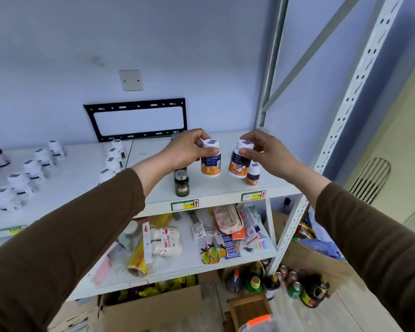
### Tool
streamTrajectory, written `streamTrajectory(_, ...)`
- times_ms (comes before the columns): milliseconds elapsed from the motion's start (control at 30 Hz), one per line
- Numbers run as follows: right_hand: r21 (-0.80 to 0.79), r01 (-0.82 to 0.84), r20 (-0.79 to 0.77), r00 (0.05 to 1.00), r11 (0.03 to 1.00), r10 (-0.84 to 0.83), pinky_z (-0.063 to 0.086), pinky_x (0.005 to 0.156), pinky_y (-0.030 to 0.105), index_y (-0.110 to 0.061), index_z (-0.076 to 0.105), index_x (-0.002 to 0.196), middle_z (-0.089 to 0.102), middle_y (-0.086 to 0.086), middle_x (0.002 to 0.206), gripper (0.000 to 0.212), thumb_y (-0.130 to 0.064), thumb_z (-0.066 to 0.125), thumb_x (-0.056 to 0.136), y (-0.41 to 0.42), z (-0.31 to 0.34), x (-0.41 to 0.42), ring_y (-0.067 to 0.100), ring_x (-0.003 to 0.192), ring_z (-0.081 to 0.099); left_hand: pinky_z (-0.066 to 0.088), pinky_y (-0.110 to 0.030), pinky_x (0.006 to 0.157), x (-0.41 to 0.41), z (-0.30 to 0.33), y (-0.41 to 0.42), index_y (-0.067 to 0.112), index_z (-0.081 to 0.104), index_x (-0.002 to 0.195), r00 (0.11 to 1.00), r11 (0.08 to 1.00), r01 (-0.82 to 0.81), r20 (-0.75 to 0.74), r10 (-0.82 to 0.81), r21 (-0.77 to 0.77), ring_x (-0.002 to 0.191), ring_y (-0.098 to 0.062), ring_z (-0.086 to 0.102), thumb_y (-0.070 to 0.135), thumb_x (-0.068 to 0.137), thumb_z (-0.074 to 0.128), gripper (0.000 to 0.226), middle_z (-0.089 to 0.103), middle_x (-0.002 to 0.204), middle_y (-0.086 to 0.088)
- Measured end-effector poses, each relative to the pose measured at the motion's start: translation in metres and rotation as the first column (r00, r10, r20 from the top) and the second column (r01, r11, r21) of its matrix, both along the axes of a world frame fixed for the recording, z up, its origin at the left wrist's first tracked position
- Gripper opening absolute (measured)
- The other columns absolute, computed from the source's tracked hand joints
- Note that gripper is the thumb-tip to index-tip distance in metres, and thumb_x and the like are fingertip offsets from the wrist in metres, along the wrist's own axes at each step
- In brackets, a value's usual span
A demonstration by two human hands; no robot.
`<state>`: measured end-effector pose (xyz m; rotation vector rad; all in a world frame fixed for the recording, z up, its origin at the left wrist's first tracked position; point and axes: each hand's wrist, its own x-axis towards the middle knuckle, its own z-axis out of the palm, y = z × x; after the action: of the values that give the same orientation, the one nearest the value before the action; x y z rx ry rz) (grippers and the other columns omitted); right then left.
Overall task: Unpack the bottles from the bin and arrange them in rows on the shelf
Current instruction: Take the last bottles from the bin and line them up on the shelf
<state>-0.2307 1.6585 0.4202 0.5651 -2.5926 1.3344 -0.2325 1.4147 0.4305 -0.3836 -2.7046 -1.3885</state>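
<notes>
Fingers (199,142) of the left hand (186,149) grip the white cap of an orange-labelled supplement bottle (210,161) at centre frame, while the right hand (261,152) pinches the cap of a second bottle (239,164) just beside it, both low over the top shelf (225,188). A smaller matching bottle (252,174) and a dark glass bottle (181,185) stand nearby. The plastic bottles look light, rigid and smooth; the cap or upper shoulder offers the surest hold
</notes>
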Motion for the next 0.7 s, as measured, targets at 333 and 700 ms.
streamTrajectory(333,0.081,0.085,-0.019,0.996,0.993,-0.083,0.049,0.088,0.041,-0.019,0.059,0.11,0.066,-0.004,0.104,0.026,-0.029,0.069,0.089,-0.031,-0.008,-0.114,0.018,0.093,0.06,0.056,-0.047,0.087,-0.126,-0.01,-0.027,0.016,0.065,0.102,0.998,0.997,0.063,0.031,-0.062,-0.047,0.091,-0.023,0.069,0.035,0.08,0.08,0.033,0.069,0.1,-0.011)
streamTrajectory(700,0.188,0.264,-0.019,0.964,0.946,-0.265,0.048,0.083,0.03,-0.02,0.056,0.117,0.064,0.0,0.112,0.031,-0.03,0.068,0.09,-0.034,-0.02,-0.202,0.018,0.097,0.058,0.055,-0.049,0.09,-0.267,-0.046,-0.022,0.014,0.063,0.103,0.982,0.987,0.163,0.1,-0.162,-0.004,0.089,-0.023,0.068,0.033,0.078,0.081,0.035,0.064,0.086,0.0)
